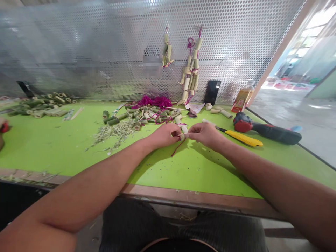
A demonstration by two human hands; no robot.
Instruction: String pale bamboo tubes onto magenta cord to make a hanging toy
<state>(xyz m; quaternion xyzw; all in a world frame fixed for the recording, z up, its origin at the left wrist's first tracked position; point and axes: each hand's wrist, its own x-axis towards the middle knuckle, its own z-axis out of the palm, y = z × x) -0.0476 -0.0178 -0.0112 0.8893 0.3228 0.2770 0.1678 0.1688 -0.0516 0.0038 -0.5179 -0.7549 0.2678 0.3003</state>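
Note:
Over the green tabletop (pixel 168 171), my two hands meet at a short bamboo piece (pixel 182 137) tied with dark purple string (pixel 176 149). My left hand (pixel 166 135) pinches it from the left, while the fingertips of my right hand (pixel 204 134) close on its right end. A loose tail of the string hangs toward me. Pale bamboo pieces (pixel 181 125) lie just beyond my fingers, joined to the work by string as far as I can see. The fingertips partly hide the knot.
Cut bamboo tubes (pixel 115 119), shavings (pixel 118 132) and purple string (pixel 157 102) lie behind. At right are a yellow utility knife (pixel 244 138), a red-and-black power tool (pixel 273 132), a bottle (pixel 243 98) and a phone (pixel 212 92). Strung bamboo figures (pixel 193 66) hang on perforated metal (pixel 118 52).

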